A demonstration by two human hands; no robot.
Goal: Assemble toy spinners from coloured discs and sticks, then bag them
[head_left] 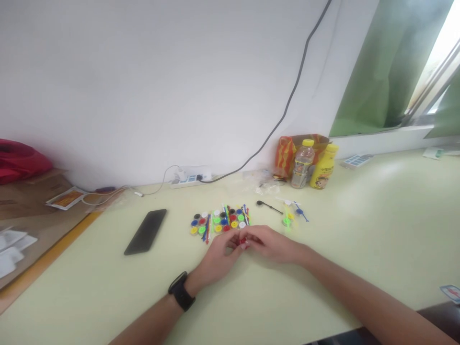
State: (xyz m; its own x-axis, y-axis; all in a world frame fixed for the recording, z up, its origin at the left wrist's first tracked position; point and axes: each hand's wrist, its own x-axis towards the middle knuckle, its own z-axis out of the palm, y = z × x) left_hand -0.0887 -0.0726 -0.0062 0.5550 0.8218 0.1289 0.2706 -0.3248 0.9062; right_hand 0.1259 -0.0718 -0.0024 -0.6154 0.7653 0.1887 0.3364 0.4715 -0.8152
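My left hand [218,255] and my right hand [271,244] meet at the near edge of a group of small coloured parts. Their fingertips are pinched together on a small red plastic piece [243,242], mostly hidden by the fingers. Just beyond lie several round discs, such as a red disc [202,222] and a yellow disc [234,224], with thin coloured sticks [207,231] in bundles between them. To the right, a black disc with a stick [270,207] lies apart, near blue, green, yellow and white pieces [289,216].
A black phone [145,232] lies to the left. Against the wall are a power strip [194,178], a clear bottle [303,165], a yellow bottle [324,167] and a red-yellow bag [285,155]. Cardboard [32,211] covers the far left; a dark cable [287,105] hangs down the wall.
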